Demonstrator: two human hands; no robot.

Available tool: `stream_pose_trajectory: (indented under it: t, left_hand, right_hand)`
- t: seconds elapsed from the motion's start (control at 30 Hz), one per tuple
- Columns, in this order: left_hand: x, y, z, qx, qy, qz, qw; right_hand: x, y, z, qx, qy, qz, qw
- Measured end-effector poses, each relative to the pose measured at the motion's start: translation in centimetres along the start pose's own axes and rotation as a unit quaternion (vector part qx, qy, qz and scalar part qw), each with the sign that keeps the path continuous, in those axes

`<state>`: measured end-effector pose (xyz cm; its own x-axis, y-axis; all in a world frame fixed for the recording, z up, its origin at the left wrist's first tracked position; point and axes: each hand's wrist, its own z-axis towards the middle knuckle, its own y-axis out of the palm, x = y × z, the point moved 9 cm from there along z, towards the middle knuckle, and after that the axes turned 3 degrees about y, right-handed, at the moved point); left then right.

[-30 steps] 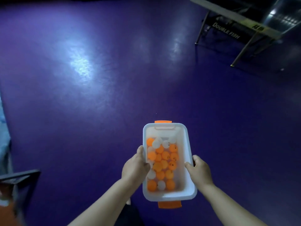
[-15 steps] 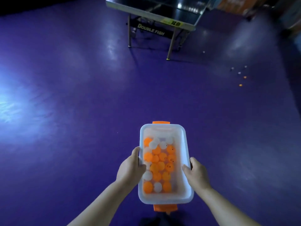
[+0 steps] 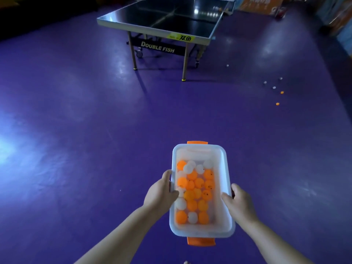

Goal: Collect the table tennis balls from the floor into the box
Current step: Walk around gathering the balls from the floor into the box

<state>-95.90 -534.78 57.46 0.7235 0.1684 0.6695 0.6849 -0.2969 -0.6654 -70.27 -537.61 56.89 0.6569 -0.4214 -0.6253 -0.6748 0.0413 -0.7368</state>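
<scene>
White plastic box (image 3: pixel 227 168) hangs above the purple floor (image 3: pixel 76 149); the left hand (image 3: pixel 161 193) grips its left rim and the right hand (image 3: pixel 239 202) its right rim, thumbs hooked over the edges. Orange and white balls (image 3: pixel 192 195) cover its bottom. A few loose balls (image 3: pixel 274 87) lie on the floor far right, near the table tennis table (image 3: pixel 171 18).

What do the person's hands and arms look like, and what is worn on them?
The left hand and right hand wear no gloves; no ring, watch or bracelet is visible. Both forearms are bare to the picture's edge, so no sleeves show.
</scene>
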Motion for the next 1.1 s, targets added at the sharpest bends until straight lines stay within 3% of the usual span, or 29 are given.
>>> stream_pose_trajectory:
  t: [0.3,0.63,0.9,1.1]
  left_hand:
    - [2.8,-2.6,17.7,-0.019,-0.009,-0.005,1.000]
    - [9.4,-9.7,40.8,-0.091,0.062,0.042,0.993]
    - [18.3,-7.3,55.2,-0.162,0.126,0.039,0.978]
    - [27.4,-5.3,67.6,-0.163,0.147,0.046,0.975]
  right_hand:
    - [-5.0,1.2,17.1,-0.014,0.011,0.002,1.000]
    - [-13.6,0.6,34.3,0.059,0.092,0.031,0.994]
    - [-12.4,-3.9,46.8,0.107,0.146,0.060,0.982]
    - [-11.9,-9.0,60.2,0.104,0.133,0.101,0.980]
